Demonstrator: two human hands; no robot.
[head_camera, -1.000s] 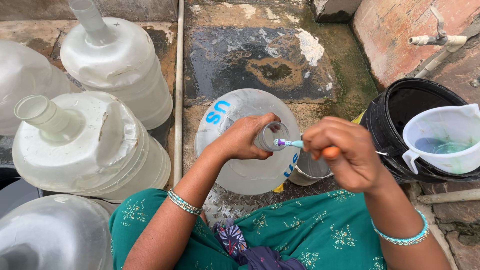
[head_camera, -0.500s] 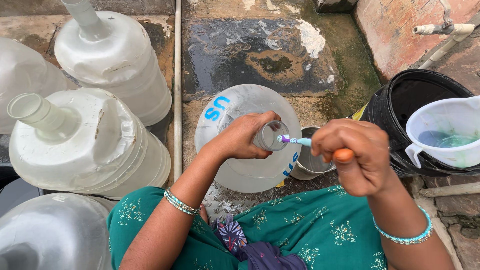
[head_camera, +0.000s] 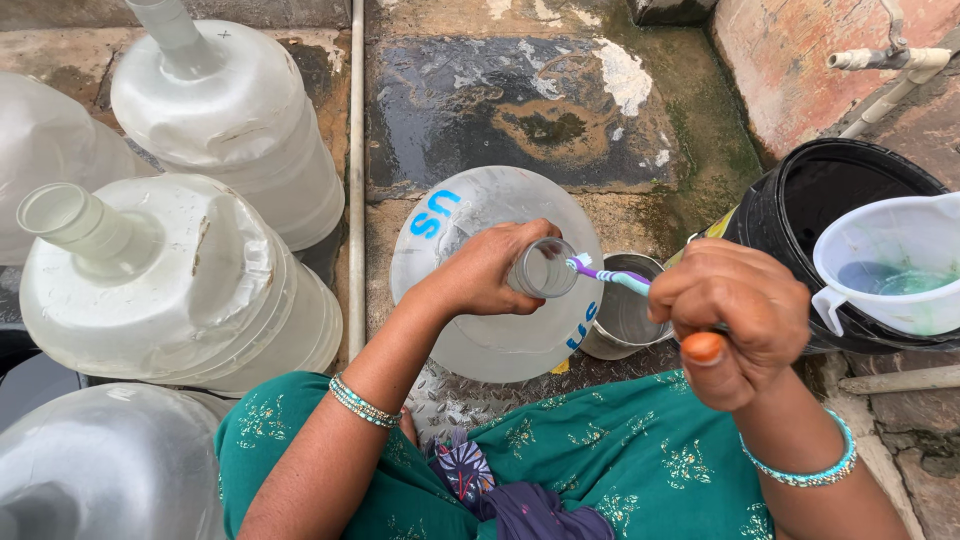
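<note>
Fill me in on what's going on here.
A person crouches over a big clear water jug. The left hand grips its neck; the right hand holds a toothbrush with its head at the jug's mouth. A small steel pot sits beside the jug, next to a black bucket with a white jug holding greenish liquid on it. More empty water jugs stand to the left on wet ground.

Toothbrush handle: mostly hidden inside right hand.
Jug neck: partly covered by left hand.
Steel cup: base hidden behind jug.
Bottom-left jug: cut off by frame edge.
Bucket interior: too dark to tell.
</note>
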